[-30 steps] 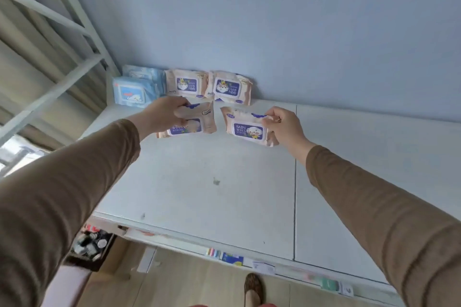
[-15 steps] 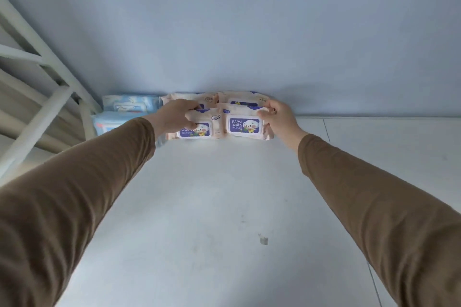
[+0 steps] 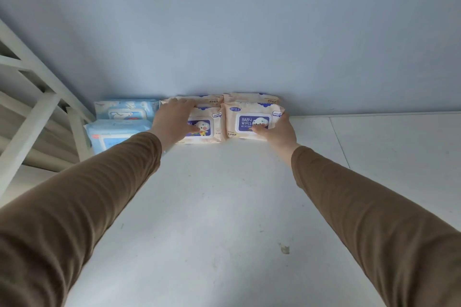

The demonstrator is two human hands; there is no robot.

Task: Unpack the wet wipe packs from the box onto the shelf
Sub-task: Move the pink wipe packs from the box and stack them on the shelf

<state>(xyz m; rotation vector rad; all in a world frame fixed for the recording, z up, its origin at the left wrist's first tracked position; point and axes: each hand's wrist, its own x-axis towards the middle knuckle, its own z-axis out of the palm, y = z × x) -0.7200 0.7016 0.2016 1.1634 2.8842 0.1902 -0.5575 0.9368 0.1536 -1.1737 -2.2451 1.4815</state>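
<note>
Two peach baby-wipe packs stand side by side on the white shelf [image 3: 224,207], in front of two more peach packs [image 3: 249,96] against the blue wall. My left hand [image 3: 174,122] grips the left front pack [image 3: 212,127], fingers over its top and thumb on its label. My right hand [image 3: 277,129] holds the right front pack [image 3: 249,119] at its right end, thumb on the blue label. Two light-blue packs [image 3: 119,127] stand at the far left. The box is out of view.
A white metal frame [image 3: 37,112] with slanted bars rises at the left end of the shelf. The blue wall [image 3: 249,32] closes the back. The shelf surface runs on to the right past a seam [image 3: 339,142].
Both hands carried the two peach packs forward from mid-air and set them on the shelf in front of the back row. The camera has tilted up and closer.
</note>
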